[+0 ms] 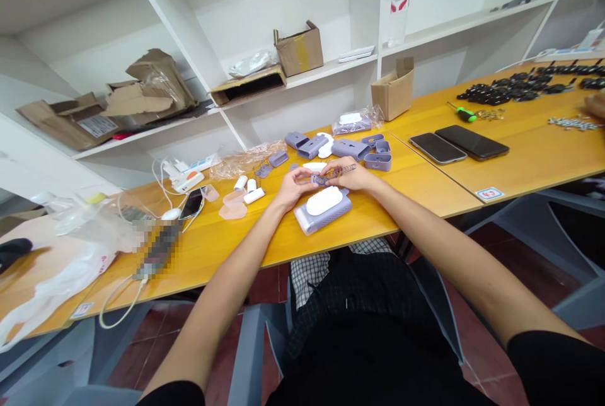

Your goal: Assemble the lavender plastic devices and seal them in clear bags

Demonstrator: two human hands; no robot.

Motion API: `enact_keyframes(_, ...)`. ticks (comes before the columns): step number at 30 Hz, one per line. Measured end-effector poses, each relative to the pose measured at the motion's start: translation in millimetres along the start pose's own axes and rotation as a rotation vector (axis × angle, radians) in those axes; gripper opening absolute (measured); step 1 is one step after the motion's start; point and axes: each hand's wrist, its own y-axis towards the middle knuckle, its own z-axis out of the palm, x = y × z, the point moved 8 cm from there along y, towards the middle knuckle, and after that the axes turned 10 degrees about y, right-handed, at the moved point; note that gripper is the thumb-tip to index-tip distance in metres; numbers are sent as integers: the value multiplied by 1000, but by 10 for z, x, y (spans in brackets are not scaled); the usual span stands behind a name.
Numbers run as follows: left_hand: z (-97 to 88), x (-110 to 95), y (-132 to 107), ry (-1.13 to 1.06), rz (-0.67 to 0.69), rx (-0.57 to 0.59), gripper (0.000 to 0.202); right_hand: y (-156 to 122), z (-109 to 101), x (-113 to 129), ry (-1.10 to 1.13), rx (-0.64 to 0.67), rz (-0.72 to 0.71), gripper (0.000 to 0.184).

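Observation:
My left hand [293,188] pinches a small grey-purple part [318,179] by its left end. From the other side, the fingers of my right hand [355,175] close around a metal coil spring [348,168], its tips meeting the small part. Whether the spring is joined to that part I cannot tell. Just below my hands lies a purple casing [329,215] with a white bristle-like oval pad [325,201] on top. Behind my fingers, a white oval piece [314,167] is partly hidden.
Purple housings [350,149] and small purple caps [377,162] lie behind my hands. White cylinders [254,195] and translucent oval sheets [233,210] sit left. Two phones [437,147], a green screwdriver [466,115] and black parts [491,92] are right. Shelves hold cardboard boxes [299,51].

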Motion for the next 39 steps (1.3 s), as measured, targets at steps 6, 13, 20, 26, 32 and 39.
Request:
enact_keyframes(6,73,-68,-51,35,-1,17,55,12,-3,24,-8,-45,-24,37)
enact_keyframes(13,16,-134,-31,88,50,-65,53,4,-26,111,-65,-95,-188,38)
enact_keyframes(20,-28,-142,-33,87,51,-83,53,9,-14,77,-117,-78,-180,35)
enact_keyframes(26,-4,-151,-49,70,49,-81,53,15,-41,75,-146,-93,-149,37)
enact_keyframes(32,9,-163,-50,88,68,-74,53,9,-33,104,-151,-102,-103,36)
enact_keyframes(39,18,-182,-54,70,84,-71,49,-22,-28,107,-164,-106,-57,35)
